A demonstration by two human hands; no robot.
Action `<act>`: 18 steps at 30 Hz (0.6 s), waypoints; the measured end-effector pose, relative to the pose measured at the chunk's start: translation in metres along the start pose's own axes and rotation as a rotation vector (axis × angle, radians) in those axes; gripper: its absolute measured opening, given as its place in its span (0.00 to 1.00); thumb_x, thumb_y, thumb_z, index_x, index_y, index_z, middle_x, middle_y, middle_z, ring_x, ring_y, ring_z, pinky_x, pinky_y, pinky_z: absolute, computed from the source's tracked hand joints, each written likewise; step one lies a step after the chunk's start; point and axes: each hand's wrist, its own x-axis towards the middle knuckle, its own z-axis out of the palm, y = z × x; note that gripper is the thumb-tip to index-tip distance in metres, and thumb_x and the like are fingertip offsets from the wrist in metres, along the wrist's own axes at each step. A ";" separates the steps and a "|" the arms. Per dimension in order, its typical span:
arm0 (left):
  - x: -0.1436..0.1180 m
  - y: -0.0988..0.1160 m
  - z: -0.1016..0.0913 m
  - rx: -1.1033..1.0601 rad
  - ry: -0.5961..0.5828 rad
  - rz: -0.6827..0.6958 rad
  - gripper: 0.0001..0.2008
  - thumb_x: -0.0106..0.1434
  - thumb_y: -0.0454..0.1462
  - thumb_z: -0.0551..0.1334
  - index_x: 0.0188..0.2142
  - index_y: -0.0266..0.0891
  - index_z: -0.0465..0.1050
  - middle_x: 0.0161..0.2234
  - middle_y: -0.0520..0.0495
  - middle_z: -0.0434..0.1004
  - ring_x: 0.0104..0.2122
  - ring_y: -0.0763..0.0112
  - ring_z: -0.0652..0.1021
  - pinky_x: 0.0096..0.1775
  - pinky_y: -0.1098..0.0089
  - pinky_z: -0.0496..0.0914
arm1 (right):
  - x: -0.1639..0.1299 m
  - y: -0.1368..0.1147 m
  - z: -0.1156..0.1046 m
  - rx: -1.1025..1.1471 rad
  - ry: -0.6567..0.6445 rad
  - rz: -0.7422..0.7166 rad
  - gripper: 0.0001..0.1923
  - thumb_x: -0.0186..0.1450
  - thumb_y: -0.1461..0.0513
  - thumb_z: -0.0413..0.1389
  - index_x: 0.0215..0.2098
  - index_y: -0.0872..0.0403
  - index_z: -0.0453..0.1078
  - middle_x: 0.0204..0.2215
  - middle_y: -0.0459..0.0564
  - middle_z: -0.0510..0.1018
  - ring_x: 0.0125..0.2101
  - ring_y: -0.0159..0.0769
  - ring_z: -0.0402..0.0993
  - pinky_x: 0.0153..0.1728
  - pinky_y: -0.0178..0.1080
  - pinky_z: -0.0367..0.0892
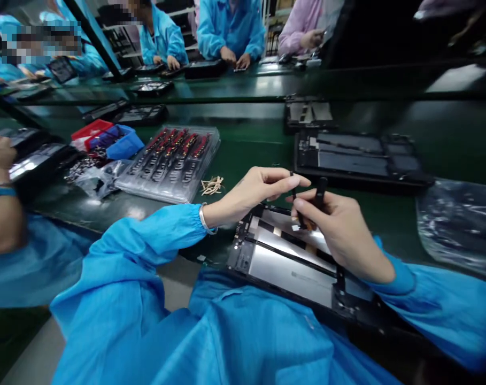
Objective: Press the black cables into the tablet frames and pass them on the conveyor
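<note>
Our left hand (251, 195) pinches a thin black strip (294, 192), while our right hand (339, 230) grips a black tool (319, 192), both over the open tablet (291, 262) lying at the counter's (246, 144) near edge.

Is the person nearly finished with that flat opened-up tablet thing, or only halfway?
Looks midway. Done: the open device lies back-up at the bench edge, its silver panels bare. In hand: the left hand pinches a thin dark strip, and the right hand presses a black tool onto the device. Left: two more open devices wait behind, and the clear tray of parts looks full.
</note>
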 end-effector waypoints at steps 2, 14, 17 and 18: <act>0.009 0.007 0.003 -0.032 -0.005 0.006 0.20 0.69 0.53 0.66 0.36 0.36 0.81 0.30 0.51 0.73 0.28 0.77 0.67 0.31 0.73 0.60 | 0.004 -0.001 -0.004 -0.042 0.036 -0.098 0.14 0.67 0.52 0.63 0.41 0.54 0.80 0.24 0.45 0.75 0.23 0.30 0.66 0.25 0.36 0.63; 0.058 0.022 -0.031 0.451 -0.267 0.123 0.16 0.70 0.46 0.66 0.48 0.36 0.72 0.39 0.49 0.75 0.34 0.73 0.74 0.34 0.72 0.67 | 0.019 -0.016 -0.021 -0.078 0.178 -0.290 0.06 0.70 0.60 0.63 0.33 0.50 0.76 0.26 0.44 0.75 0.25 0.32 0.67 0.28 0.39 0.61; 0.123 -0.002 -0.060 0.625 0.103 0.087 0.11 0.76 0.42 0.58 0.45 0.35 0.72 0.41 0.44 0.77 0.33 0.73 0.74 0.37 0.70 0.68 | 0.018 -0.016 -0.019 -0.013 0.167 -0.270 0.07 0.69 0.60 0.63 0.32 0.51 0.74 0.25 0.44 0.75 0.24 0.30 0.66 0.27 0.39 0.60; 0.146 -0.010 -0.070 0.727 0.189 -0.005 0.10 0.76 0.40 0.59 0.46 0.34 0.72 0.41 0.44 0.78 0.34 0.73 0.75 0.41 0.70 0.69 | 0.017 -0.016 -0.018 -0.026 0.140 -0.269 0.07 0.69 0.61 0.63 0.32 0.51 0.74 0.25 0.43 0.74 0.24 0.30 0.66 0.27 0.38 0.61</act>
